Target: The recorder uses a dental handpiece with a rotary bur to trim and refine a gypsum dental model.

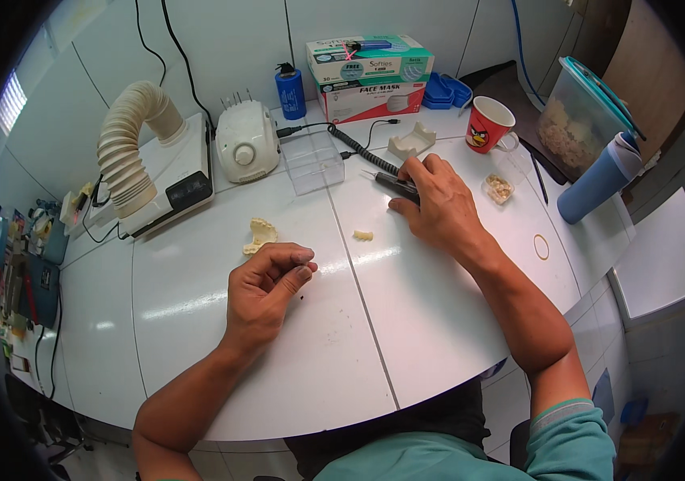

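My right hand (448, 207) is closed over a black rotary handpiece (395, 187), its thin metal tip pointing left and a coiled cord behind it. My left hand (258, 293) hovers above the table with thumb and fingertips pinched together; whatever may be between them is too small to make out. Just beyond the left hand lies a cream dental cast (260, 233), partly covered by its fingers. Between the two hands a short, tooth-coloured piece (364, 236) rests on the white table (294, 361).
At the left stands a white suction unit with a ribbed hose (124, 156), beside a white motor control box (246, 144). Further back are a clear divided tray (314, 164) and stacked mask boxes (370, 76). To the right: a red cup (486, 127), a small tub (498, 189), a blue bottle (597, 180).
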Demonstrator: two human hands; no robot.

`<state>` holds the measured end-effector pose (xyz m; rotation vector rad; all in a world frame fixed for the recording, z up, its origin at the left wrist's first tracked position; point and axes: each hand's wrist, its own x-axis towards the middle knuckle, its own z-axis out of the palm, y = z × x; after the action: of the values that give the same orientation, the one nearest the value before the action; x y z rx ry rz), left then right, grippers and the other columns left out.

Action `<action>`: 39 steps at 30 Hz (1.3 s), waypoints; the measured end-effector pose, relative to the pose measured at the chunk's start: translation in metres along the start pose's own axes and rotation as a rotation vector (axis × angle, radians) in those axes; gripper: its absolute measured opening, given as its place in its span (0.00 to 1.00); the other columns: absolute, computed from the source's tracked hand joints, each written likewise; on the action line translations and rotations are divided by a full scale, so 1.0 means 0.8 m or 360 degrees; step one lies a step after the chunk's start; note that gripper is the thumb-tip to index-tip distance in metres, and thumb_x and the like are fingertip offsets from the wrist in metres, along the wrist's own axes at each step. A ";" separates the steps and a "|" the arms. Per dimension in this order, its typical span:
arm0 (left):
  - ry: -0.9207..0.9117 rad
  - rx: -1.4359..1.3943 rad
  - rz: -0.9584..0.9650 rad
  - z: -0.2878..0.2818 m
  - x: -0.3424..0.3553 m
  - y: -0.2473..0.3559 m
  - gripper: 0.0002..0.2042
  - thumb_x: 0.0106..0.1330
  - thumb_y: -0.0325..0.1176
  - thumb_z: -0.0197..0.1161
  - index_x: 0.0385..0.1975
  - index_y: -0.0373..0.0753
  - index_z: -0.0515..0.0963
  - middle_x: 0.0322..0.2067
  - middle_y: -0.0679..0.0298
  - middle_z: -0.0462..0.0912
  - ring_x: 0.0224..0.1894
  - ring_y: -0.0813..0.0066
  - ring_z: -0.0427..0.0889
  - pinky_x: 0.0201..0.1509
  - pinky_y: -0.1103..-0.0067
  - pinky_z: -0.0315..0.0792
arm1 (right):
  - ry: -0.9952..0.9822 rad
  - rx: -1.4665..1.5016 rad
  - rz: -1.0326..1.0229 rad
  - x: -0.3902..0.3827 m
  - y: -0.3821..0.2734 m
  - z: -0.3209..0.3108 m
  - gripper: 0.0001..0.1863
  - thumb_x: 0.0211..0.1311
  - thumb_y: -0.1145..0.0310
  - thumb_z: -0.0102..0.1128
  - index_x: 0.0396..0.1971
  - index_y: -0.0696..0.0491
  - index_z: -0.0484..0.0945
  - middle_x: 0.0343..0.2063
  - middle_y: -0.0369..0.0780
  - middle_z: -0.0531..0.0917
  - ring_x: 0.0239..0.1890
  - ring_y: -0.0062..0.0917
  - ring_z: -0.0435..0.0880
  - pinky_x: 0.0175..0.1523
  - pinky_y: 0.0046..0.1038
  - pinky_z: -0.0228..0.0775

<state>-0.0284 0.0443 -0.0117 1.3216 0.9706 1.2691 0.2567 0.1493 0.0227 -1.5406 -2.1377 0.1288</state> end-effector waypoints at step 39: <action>0.0116 -0.0211 -0.0231 -0.006 0.002 0.004 0.08 0.80 0.24 0.65 0.55 0.32 0.81 0.53 0.54 0.87 0.49 0.73 0.90 0.55 0.80 0.85 | -0.0589 0.0239 -0.0477 -0.063 -0.073 -0.020 0.18 0.85 0.57 0.56 0.41 0.59 0.77 0.28 0.49 0.84 0.20 0.42 0.85 0.24 0.41 0.74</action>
<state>-0.0336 0.0458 -0.0084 1.0900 0.9975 1.2545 0.2254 0.0789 0.0406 -1.1647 -2.5514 0.4915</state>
